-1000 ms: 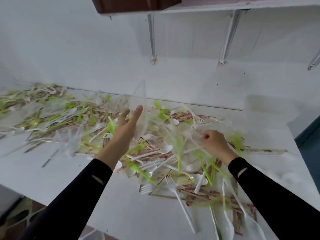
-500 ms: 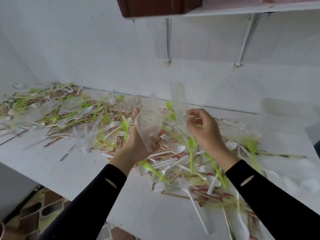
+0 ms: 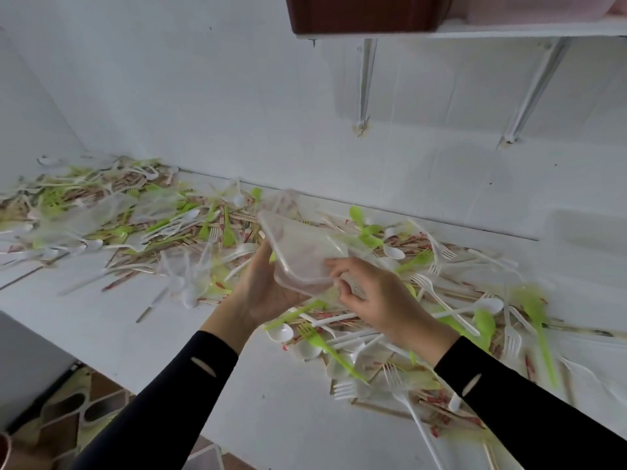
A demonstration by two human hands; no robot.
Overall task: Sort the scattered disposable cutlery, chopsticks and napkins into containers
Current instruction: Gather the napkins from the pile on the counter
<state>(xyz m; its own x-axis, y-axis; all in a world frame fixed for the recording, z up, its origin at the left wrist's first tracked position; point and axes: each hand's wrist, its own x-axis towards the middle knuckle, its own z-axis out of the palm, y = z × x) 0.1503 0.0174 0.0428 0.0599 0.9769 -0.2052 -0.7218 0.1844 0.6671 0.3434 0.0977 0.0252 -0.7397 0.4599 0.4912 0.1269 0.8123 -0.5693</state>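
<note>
Holding pattern, head view, the only 1: left hand (image 3: 261, 293) grips a clear plastic container (image 3: 305, 256) from underneath, lifted off the tabletop (image 3: 169, 334) and tilted. Left fingers run under it and are mostly hidden. Right hand (image 3: 380, 300) is at the container's near right corner, fingers (image 3: 342, 266) curled in and pinching at the rim. Change: 1.0 s ago the left hand was spread open reaching into the pile and the right hand was down among the cutlery; 0.5 s ago the left already had the container up; now both hands are on it. Nothing visible inside it. So: container acquired, actual sorting not started. My read is that the right hand is peeling off a lid or splitting nested tubs; can't tell which through the clear plastic. Work items are all loose on the tabletop: green forks (image 3: 325, 347), white spoons (image 3: 395, 252), chopsticks (image 3: 441, 410) in red-printed sleeves. 1 heap sits under the hands and runs right; a 2nd heap (image 3: 101, 218) lies far left with more clear plastic pieces, blurred. Napkins: can't pick any out. Brown box (image 3: 363, 15) on the shelf (image 3: 475, 30) above, not involved. Risk: thin plastic flexes, so a 2-hand tug could flick it into the pile.
</note>
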